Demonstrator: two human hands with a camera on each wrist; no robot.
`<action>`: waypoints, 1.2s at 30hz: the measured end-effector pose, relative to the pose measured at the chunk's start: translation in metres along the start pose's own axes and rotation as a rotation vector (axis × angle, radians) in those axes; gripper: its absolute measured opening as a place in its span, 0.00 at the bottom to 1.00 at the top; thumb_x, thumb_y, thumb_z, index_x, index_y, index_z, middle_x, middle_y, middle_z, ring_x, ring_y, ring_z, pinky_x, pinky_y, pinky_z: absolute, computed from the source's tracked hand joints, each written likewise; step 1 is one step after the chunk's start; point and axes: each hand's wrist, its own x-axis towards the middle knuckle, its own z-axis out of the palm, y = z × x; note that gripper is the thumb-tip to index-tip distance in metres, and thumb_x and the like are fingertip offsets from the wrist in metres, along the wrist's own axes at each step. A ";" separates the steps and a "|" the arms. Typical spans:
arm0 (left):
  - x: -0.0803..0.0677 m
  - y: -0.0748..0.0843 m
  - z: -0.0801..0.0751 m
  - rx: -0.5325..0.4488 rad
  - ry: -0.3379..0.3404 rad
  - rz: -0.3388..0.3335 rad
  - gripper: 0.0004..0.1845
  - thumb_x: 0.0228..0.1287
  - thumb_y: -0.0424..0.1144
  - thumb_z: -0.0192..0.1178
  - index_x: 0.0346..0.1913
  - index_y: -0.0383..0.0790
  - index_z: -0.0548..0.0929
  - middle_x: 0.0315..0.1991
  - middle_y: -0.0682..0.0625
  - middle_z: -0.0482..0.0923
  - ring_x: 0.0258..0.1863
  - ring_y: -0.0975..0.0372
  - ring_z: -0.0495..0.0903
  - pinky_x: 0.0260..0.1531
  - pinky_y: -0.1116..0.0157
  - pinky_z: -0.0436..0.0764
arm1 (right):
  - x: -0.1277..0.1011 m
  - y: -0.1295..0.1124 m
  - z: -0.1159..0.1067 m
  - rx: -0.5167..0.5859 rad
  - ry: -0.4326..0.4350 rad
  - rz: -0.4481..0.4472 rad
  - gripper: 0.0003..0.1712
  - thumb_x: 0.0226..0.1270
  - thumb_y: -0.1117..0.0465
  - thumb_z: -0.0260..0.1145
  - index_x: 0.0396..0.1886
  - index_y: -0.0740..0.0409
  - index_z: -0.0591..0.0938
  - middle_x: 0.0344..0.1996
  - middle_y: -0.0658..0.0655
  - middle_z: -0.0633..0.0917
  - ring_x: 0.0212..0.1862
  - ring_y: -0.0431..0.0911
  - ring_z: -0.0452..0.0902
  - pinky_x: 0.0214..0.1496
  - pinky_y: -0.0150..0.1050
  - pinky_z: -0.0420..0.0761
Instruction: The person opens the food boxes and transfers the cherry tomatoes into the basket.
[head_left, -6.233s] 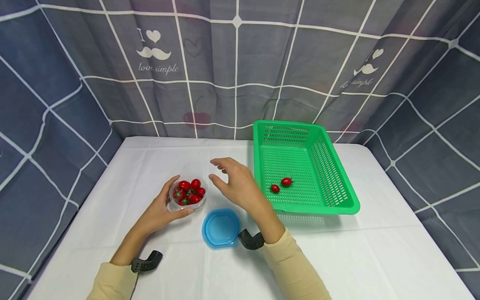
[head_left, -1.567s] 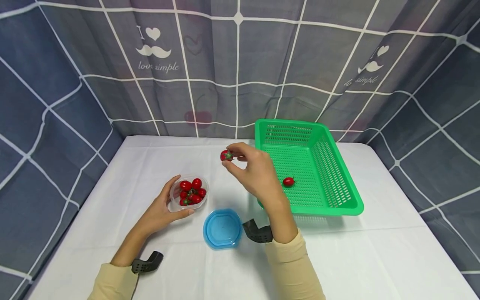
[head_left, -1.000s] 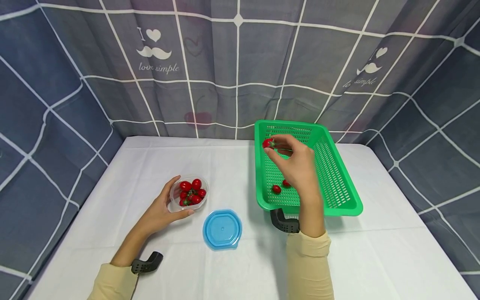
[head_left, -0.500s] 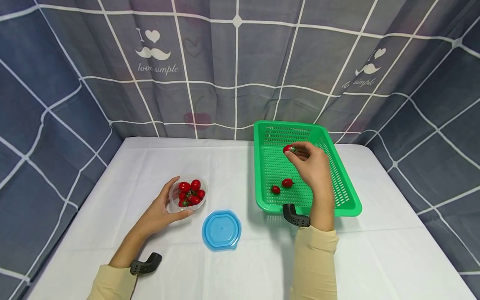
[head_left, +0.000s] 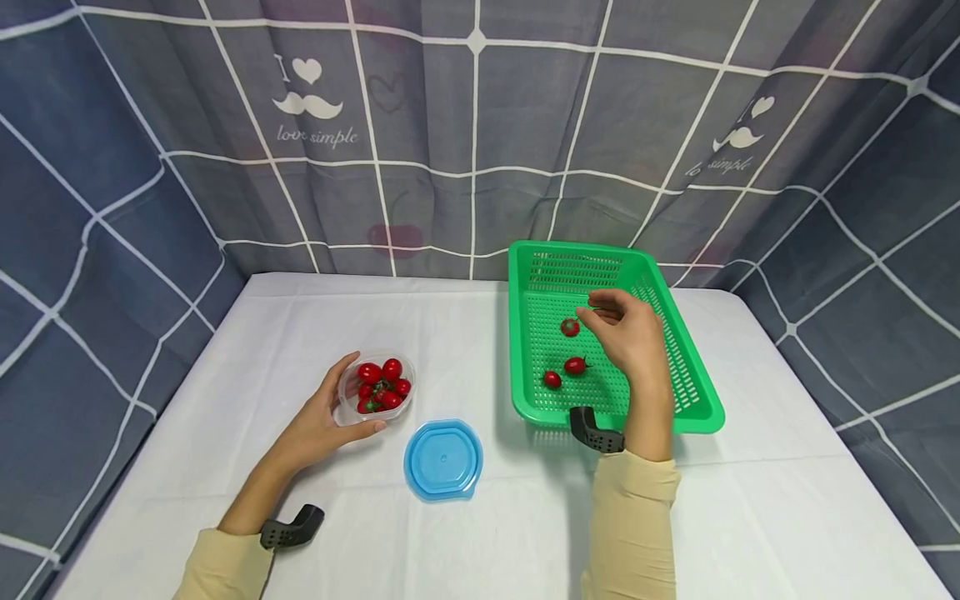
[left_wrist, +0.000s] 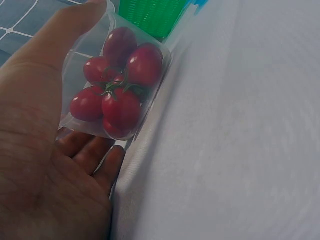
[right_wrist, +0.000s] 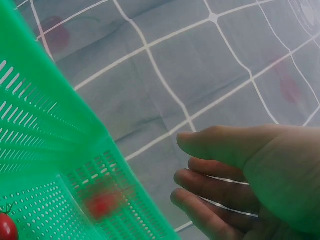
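My right hand [head_left: 628, 333] hangs over the green basket [head_left: 693, 392] with loose fingers, gripping nothing; the tomato [head_left: 570, 327] just beside my fingertips looks mid-drop (blurred in the wrist view), with 2 more [head_left: 575, 365] below it; I should release low so it does not bounce; my left hand [head_left: 318, 425] cups the clear tub [head_left: 376, 385] on the counter [head_left: 450, 542], steady for each pick.
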 end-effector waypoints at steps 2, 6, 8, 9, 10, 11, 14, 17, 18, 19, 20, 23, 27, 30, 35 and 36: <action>0.000 0.000 0.000 -0.001 0.000 -0.002 0.61 0.53 0.53 0.79 0.83 0.54 0.49 0.82 0.36 0.49 0.80 0.36 0.51 0.73 0.33 0.58 | 0.000 -0.001 0.000 -0.002 -0.004 -0.002 0.24 0.73 0.54 0.69 0.63 0.61 0.81 0.59 0.64 0.85 0.61 0.58 0.82 0.64 0.50 0.81; 0.000 0.000 0.000 -0.008 -0.001 -0.005 0.61 0.53 0.53 0.79 0.83 0.53 0.49 0.82 0.36 0.48 0.80 0.36 0.51 0.73 0.33 0.58 | -0.002 -0.007 0.002 -0.006 -0.009 -0.023 0.24 0.73 0.55 0.68 0.64 0.61 0.81 0.59 0.64 0.85 0.60 0.57 0.83 0.64 0.49 0.81; 0.000 0.000 0.000 -0.007 -0.001 -0.007 0.61 0.53 0.53 0.79 0.83 0.54 0.49 0.82 0.36 0.49 0.79 0.36 0.51 0.73 0.33 0.58 | -0.002 -0.011 0.005 -0.005 -0.010 -0.039 0.24 0.73 0.55 0.69 0.63 0.61 0.82 0.58 0.64 0.85 0.60 0.57 0.83 0.64 0.49 0.81; 0.000 0.000 0.000 -0.008 -0.001 -0.008 0.61 0.53 0.53 0.79 0.83 0.53 0.49 0.82 0.36 0.49 0.79 0.36 0.51 0.73 0.33 0.58 | -0.002 -0.013 0.006 -0.003 -0.011 -0.047 0.23 0.73 0.55 0.69 0.63 0.61 0.82 0.58 0.64 0.85 0.59 0.57 0.83 0.64 0.49 0.82; 0.000 0.000 0.000 -0.008 -0.001 -0.009 0.61 0.53 0.53 0.79 0.83 0.53 0.49 0.82 0.36 0.49 0.79 0.35 0.51 0.73 0.33 0.58 | -0.002 -0.015 0.007 -0.004 -0.015 -0.055 0.23 0.73 0.55 0.69 0.63 0.60 0.82 0.58 0.64 0.86 0.59 0.56 0.84 0.63 0.49 0.82; 0.000 0.000 0.000 -0.008 -0.001 -0.010 0.61 0.53 0.53 0.79 0.83 0.54 0.49 0.82 0.36 0.49 0.79 0.35 0.52 0.73 0.33 0.58 | -0.002 -0.017 0.009 -0.001 -0.019 -0.065 0.23 0.73 0.55 0.69 0.62 0.60 0.82 0.57 0.63 0.86 0.59 0.56 0.84 0.63 0.49 0.82; -0.001 0.000 0.000 -0.008 -0.002 -0.011 0.61 0.53 0.53 0.79 0.83 0.54 0.49 0.82 0.36 0.49 0.79 0.35 0.52 0.72 0.33 0.59 | -0.003 -0.025 0.015 0.003 -0.029 -0.093 0.22 0.72 0.55 0.69 0.61 0.59 0.83 0.56 0.62 0.86 0.58 0.54 0.85 0.62 0.48 0.83; -0.001 0.000 0.000 -0.007 -0.002 -0.012 0.61 0.53 0.53 0.79 0.83 0.55 0.49 0.82 0.36 0.49 0.79 0.35 0.52 0.72 0.33 0.59 | -0.003 -0.032 0.021 0.016 -0.036 -0.123 0.21 0.71 0.56 0.70 0.60 0.58 0.84 0.55 0.61 0.87 0.56 0.53 0.85 0.61 0.46 0.84; -0.001 0.000 0.000 -0.006 -0.002 -0.012 0.61 0.53 0.53 0.79 0.83 0.55 0.49 0.82 0.36 0.49 0.79 0.35 0.52 0.72 0.33 0.59 | -0.003 -0.033 0.023 0.016 -0.037 -0.131 0.21 0.71 0.56 0.70 0.60 0.58 0.84 0.54 0.60 0.87 0.56 0.52 0.86 0.61 0.46 0.84; -0.001 0.000 0.000 -0.006 -0.002 -0.011 0.61 0.53 0.54 0.79 0.83 0.55 0.49 0.82 0.36 0.49 0.79 0.35 0.52 0.72 0.33 0.59 | -0.003 -0.035 0.025 0.020 -0.038 -0.139 0.20 0.71 0.56 0.71 0.59 0.57 0.84 0.54 0.60 0.88 0.55 0.52 0.86 0.61 0.46 0.84; -0.001 0.000 0.000 -0.005 -0.002 -0.011 0.61 0.53 0.54 0.79 0.83 0.55 0.49 0.82 0.36 0.49 0.79 0.35 0.52 0.72 0.33 0.59 | -0.004 -0.037 0.026 0.024 -0.040 -0.147 0.20 0.71 0.56 0.71 0.59 0.57 0.84 0.54 0.60 0.88 0.55 0.52 0.86 0.61 0.45 0.84; -0.001 0.000 0.000 -0.002 -0.001 -0.009 0.61 0.53 0.54 0.79 0.83 0.55 0.49 0.82 0.36 0.49 0.79 0.35 0.52 0.72 0.33 0.59 | -0.005 -0.042 0.031 0.028 -0.048 -0.162 0.20 0.70 0.56 0.71 0.59 0.56 0.85 0.53 0.58 0.88 0.55 0.51 0.86 0.60 0.45 0.84; 0.000 -0.001 0.000 0.001 -0.002 -0.009 0.61 0.53 0.53 0.79 0.83 0.54 0.49 0.82 0.36 0.49 0.79 0.35 0.52 0.72 0.33 0.59 | -0.007 -0.049 0.038 0.039 -0.065 -0.173 0.20 0.70 0.57 0.72 0.59 0.55 0.85 0.53 0.57 0.88 0.54 0.50 0.87 0.60 0.44 0.84; 0.000 -0.001 0.000 0.000 -0.003 -0.012 0.61 0.53 0.54 0.79 0.83 0.54 0.49 0.82 0.36 0.49 0.79 0.35 0.52 0.72 0.33 0.59 | -0.008 -0.053 0.044 0.038 -0.078 -0.187 0.20 0.70 0.57 0.72 0.59 0.55 0.85 0.53 0.57 0.88 0.54 0.50 0.87 0.60 0.44 0.85; 0.001 -0.001 0.000 0.006 -0.001 -0.013 0.61 0.52 0.54 0.79 0.83 0.55 0.49 0.82 0.36 0.49 0.79 0.36 0.52 0.73 0.34 0.59 | -0.009 -0.062 0.057 0.048 -0.094 -0.231 0.20 0.69 0.59 0.73 0.58 0.57 0.85 0.53 0.57 0.88 0.53 0.51 0.87 0.58 0.44 0.86; 0.001 -0.001 0.000 0.006 0.000 -0.013 0.61 0.52 0.55 0.79 0.83 0.55 0.49 0.82 0.36 0.49 0.79 0.36 0.52 0.73 0.34 0.59 | -0.010 -0.064 0.059 0.053 -0.098 -0.241 0.20 0.69 0.59 0.73 0.58 0.57 0.85 0.53 0.57 0.88 0.53 0.51 0.87 0.58 0.44 0.86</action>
